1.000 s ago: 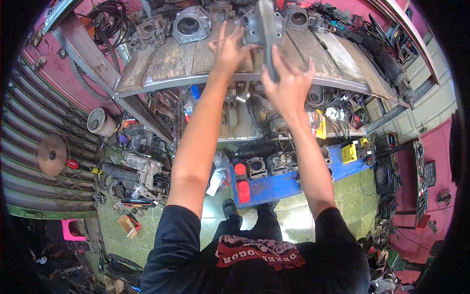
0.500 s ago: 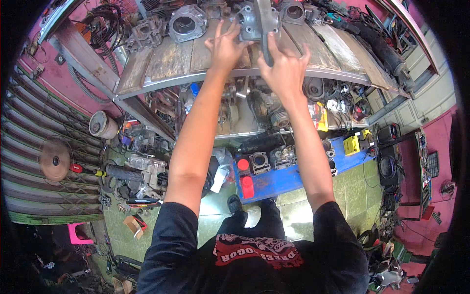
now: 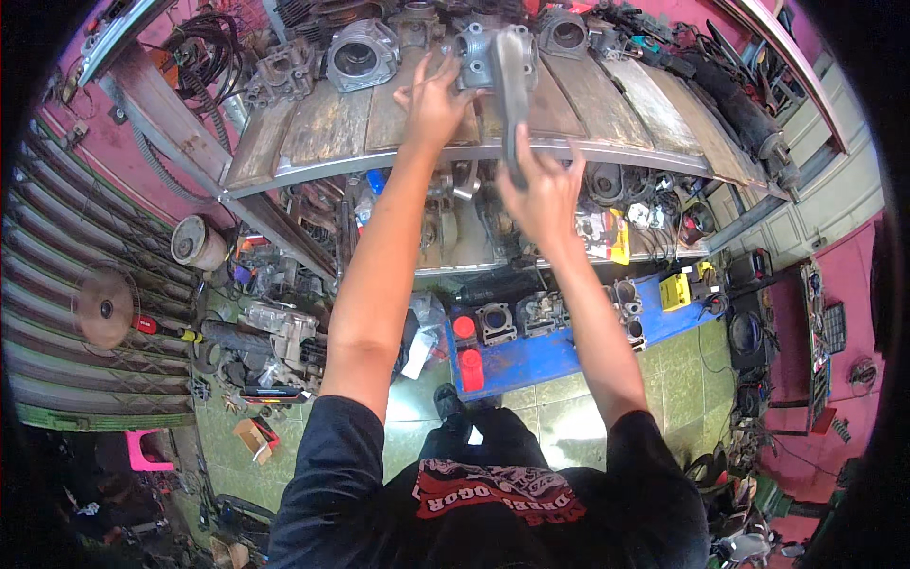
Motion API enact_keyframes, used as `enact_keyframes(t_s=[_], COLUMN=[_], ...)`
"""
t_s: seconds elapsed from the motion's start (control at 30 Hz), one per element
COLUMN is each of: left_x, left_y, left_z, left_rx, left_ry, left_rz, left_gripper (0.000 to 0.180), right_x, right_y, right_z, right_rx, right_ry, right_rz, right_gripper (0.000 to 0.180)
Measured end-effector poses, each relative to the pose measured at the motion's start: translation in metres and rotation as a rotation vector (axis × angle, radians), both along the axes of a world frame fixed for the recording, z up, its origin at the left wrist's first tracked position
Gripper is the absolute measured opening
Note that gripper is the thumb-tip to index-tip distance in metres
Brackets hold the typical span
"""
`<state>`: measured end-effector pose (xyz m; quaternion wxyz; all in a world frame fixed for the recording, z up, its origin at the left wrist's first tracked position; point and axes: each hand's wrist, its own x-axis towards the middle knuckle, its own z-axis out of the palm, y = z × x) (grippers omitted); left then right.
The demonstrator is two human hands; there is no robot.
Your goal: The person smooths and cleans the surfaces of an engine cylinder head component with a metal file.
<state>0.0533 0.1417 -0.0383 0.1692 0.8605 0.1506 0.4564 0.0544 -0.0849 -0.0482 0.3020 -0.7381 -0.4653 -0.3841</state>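
Grey metal part: a long grey metal piece [image 3: 513, 90] is held up over the wooden shelf [image 3: 313, 133], with its top end by the engine parts.
Right hand: the right hand [image 3: 545, 194] is closed around the low end of the long grey piece, near the front edge of the shelf.
Left hand: the left hand [image 3: 438, 100] is laid on the shelf with fingers spread wide, just beside the long piece. Whether it touches the piece cannot be told.
Wooden shelf: old grey boards are set in a metal frame. Round metal engine parts [image 3: 360, 52] are lined up along the back.
Lower shelf: more dark metal bits are packed under the top boards, and a yellow packet [image 3: 618, 237] is seen at the right side.
Blue tray: a blue tray [image 3: 531, 356] is seen on the floor under the arms. Two red caps [image 3: 467, 346] and some grey engine blocks [image 3: 496, 322] are kept in it.
Yellow box: a small yellow box [image 3: 675, 292] is set at the right end of the blue tray.
Round tin: a pale round tin [image 3: 194, 244] is seen at the left of the shelf. What is inside cannot be told.
Floor: green tiles are covered at the left with a heap of dark parts [image 3: 256, 341]. A pink stool [image 3: 142, 450] is set far left.
Fan: a rusty round fan [image 3: 104, 305] is leaned by the ribbed wall.
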Motion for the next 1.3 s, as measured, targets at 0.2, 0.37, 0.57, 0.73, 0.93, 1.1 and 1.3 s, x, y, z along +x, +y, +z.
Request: enact_keyframes(t_s=[0.2, 0.37, 0.57, 0.73, 0.93, 1.1, 1.3], left_x=[0.001, -0.001, -0.005, -0.003, -0.002, -0.003, -0.012], left_y=[-0.007, -0.004, -0.015, -0.008, -0.016, -0.012, -0.012], left_z=[0.004, -0.001, 0.005, 0.003, 0.003, 0.007, 0.007], left_rx=[0.036, 0.05, 0.015, 0.013, -0.013, -0.042, 0.007], left_ry=[0.005, -0.005, 0.03, 0.0, 0.059, 0.061, 0.053], left_rz=[-0.002, 0.007, 0.016, 0.02, 0.027, 0.045, 0.035], left_gripper=[0.069, 0.063, 0.064, 0.067, 0.071, 0.071, 0.068], right_x=[0.029, 0.027, 0.046, 0.05, 0.056, 0.065, 0.044], right_y=[-0.006, -0.017, -0.026, -0.015, -0.038, -0.017, -0.04], right_z=[0.05, 0.0, 0.019, 0.0, -0.001, 0.012, -0.005], right_rx=[0.056, 0.003, 0.169, 0.137, 0.286, 0.256, 0.317], right_ry=[0.05, -0.028, -0.003, 0.037, 0.116, 0.411, 0.601], right_rz=[0.004, -0.035, 0.09, 0.123, 0.181, 0.181, 0.237], right_gripper=[0.052, 0.055, 0.057, 0.058, 0.057, 0.053, 0.054])
